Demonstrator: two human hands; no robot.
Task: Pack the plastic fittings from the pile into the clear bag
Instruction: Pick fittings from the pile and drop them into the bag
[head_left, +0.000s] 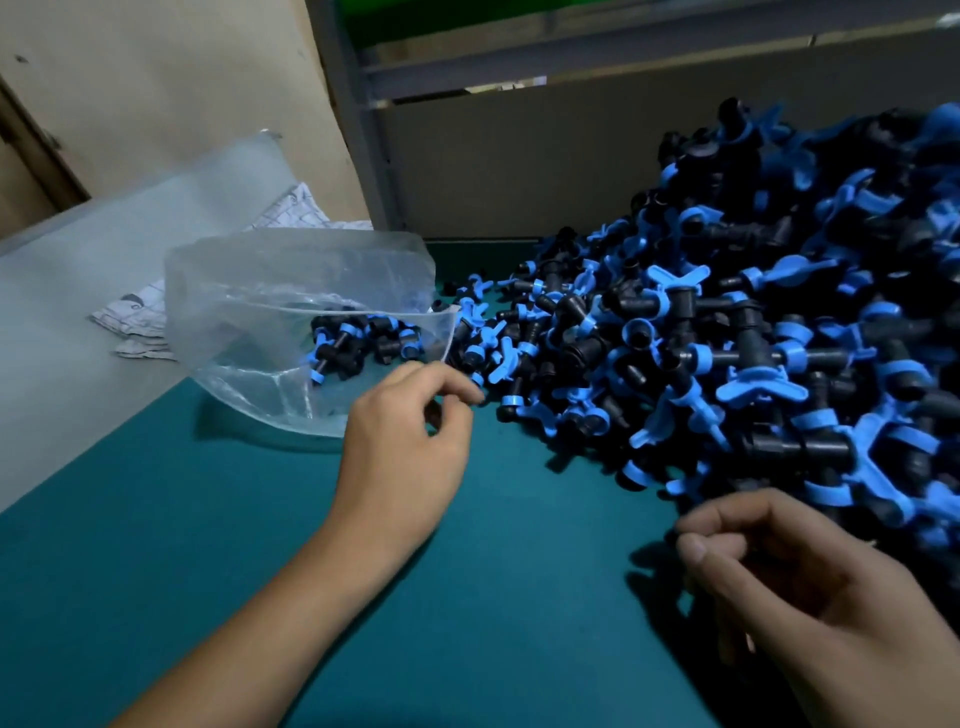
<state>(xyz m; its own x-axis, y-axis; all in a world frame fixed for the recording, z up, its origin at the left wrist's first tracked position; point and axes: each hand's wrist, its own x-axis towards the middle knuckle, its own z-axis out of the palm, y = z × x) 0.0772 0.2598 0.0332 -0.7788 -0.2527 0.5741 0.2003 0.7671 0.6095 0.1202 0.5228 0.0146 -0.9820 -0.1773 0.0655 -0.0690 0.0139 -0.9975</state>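
Green matting (467, 597) carries my pile of plastic fittings (753, 322) at right, spilling toward the clear bag (249, 312) lying open-mouthed at left with several inside, my left hand (405, 447) curling beside its rim, my right hand (810, 587) loosely curled at the pile's edge, whether either holds anything I cannot tell.

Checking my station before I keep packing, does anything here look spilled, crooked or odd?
Nothing looks damaged. The bag lies slumped on its side, mouth gaping toward the pile, with some fittings inside. Crumpled printed paper or cloth lies behind it, which looks unrelated to the packing.
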